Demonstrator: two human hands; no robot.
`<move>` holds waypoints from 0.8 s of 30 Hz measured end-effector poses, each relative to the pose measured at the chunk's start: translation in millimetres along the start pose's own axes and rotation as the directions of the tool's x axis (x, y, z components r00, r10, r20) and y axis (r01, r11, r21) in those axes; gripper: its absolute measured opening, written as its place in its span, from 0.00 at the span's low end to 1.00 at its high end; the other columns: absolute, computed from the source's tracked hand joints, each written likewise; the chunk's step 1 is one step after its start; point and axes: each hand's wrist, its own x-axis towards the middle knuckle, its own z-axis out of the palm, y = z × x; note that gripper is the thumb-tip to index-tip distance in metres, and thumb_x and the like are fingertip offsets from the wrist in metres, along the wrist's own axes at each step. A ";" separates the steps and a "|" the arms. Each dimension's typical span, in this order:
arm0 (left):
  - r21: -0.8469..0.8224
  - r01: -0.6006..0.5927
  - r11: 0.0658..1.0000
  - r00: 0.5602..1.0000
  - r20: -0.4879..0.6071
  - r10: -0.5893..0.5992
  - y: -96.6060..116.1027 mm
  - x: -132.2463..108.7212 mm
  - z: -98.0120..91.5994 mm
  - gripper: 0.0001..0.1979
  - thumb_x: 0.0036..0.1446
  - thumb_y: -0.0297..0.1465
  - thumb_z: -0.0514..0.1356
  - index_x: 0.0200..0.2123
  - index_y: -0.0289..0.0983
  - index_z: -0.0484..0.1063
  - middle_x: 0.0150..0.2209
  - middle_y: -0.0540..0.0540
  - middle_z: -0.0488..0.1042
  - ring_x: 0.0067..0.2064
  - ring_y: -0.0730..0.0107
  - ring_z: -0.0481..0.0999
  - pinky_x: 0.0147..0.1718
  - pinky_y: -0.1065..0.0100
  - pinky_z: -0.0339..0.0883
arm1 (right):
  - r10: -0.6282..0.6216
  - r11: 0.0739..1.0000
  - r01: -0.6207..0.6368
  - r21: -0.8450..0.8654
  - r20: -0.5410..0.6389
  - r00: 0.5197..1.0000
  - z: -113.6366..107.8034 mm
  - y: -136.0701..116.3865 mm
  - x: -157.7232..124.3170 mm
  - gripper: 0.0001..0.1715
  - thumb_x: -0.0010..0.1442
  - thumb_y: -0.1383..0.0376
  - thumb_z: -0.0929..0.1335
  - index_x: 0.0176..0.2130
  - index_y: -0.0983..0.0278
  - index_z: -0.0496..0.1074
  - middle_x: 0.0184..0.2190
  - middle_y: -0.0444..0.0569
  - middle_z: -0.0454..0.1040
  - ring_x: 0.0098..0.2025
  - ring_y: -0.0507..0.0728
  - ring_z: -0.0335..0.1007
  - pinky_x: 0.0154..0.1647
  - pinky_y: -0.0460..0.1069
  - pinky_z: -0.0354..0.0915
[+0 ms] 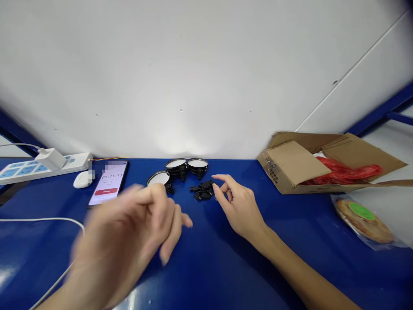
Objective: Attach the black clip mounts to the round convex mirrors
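My right hand (237,202) rests on the blue table (290,241), forefinger and thumb apart and reaching at a small pile of black plastic parts (202,190); nothing is in it. My left hand (135,232) hovers close to the camera, blurred by motion, fingers loosely curled, and I cannot make out anything in it. Behind the pile stand small round mirrors in black frames: one lying tilted (158,178), a stack (176,165) and another stack (197,164).
A phone with a timer on its screen (109,182) lies at the left, beside a white mouse-like object (81,179) and a power strip (38,167). A white cable (38,220) crosses the left. An open cardboard box with red bags (325,165) and a wrapped disc (363,219) sit right.
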 end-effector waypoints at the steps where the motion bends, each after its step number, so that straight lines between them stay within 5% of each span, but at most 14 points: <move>1: 0.110 -0.155 0.982 0.986 0.072 0.148 -6.6 12.5 1.8 0.23 0.59 0.48 0.77 0.25 0.42 0.73 0.21 0.53 0.70 0.27 0.63 0.77 0.59 0.47 0.81 | 0.007 1.000 -0.007 0.000 0.011 1.000 -0.1 -0.9 -0.4 0.19 0.79 0.56 0.66 0.60 0.58 0.78 0.31 0.42 0.77 0.30 0.57 0.71 0.34 0.52 0.63; 2: 0.238 -0.266 0.934 0.963 0.103 0.248 -15.1 24.0 1.1 0.19 0.60 0.43 0.78 0.28 0.42 0.75 0.23 0.54 0.73 0.29 0.65 0.78 0.59 0.51 0.80 | 0.010 1.000 -0.010 -0.002 0.020 1.000 -0.1 -1.7 -0.9 0.18 0.79 0.56 0.65 0.60 0.58 0.78 0.31 0.42 0.78 0.30 0.57 0.71 0.34 0.52 0.63; 5: 0.432 -0.359 0.827 0.930 0.096 0.354 -43.7 46.9 -10.9 0.16 0.61 0.32 0.79 0.33 0.42 0.74 0.31 0.53 0.73 0.43 0.59 0.87 0.53 0.58 0.83 | 0.005 1.000 -0.005 -0.013 0.033 0.999 0.0 -3.4 -2.4 0.18 0.79 0.56 0.65 0.60 0.58 0.78 0.31 0.42 0.78 0.31 0.58 0.72 0.33 0.51 0.63; 9: 0.455 -0.390 0.801 0.917 0.116 0.380 -63.0 50.0 -27.1 0.12 0.63 0.29 0.77 0.38 0.42 0.75 0.35 0.55 0.69 0.37 0.70 0.81 0.55 0.57 0.86 | -0.015 1.000 0.016 -0.026 0.057 0.998 1.4 -4.4 -4.7 0.17 0.80 0.57 0.65 0.60 0.57 0.78 0.31 0.42 0.78 0.33 0.58 0.73 0.33 0.51 0.63; 24: 0.396 -0.310 0.864 0.950 0.117 0.288 -52.8 47.3 -31.2 0.15 0.62 0.29 0.78 0.36 0.41 0.74 0.32 0.56 0.67 0.36 0.72 0.78 0.44 0.69 0.79 | -0.026 0.999 0.029 -0.030 0.095 0.995 4.1 -5.3 -7.3 0.17 0.80 0.57 0.65 0.59 0.56 0.79 0.31 0.43 0.78 0.32 0.58 0.73 0.32 0.52 0.64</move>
